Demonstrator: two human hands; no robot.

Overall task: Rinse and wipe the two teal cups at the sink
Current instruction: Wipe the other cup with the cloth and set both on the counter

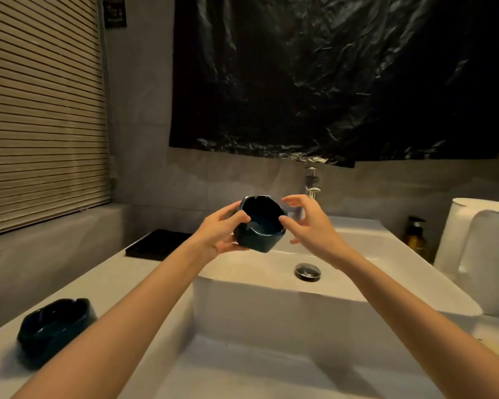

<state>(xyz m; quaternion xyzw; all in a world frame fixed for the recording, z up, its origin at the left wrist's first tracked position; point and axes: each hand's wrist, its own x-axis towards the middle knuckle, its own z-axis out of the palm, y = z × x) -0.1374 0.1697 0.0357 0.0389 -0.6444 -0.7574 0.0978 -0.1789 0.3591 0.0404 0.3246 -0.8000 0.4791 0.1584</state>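
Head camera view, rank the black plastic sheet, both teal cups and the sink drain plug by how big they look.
1. Black plastic sheet, largest.
2. Counter teal cup and held teal cup: the counter one looks bigger, but it is nearer the camera, so I won't rank them.
3. Drain plug, smallest.

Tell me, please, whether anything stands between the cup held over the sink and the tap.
Only the person's own right hand: it is beside the cup, which the left hand holds, and hides part of the tap in this view. Nothing else visible does.
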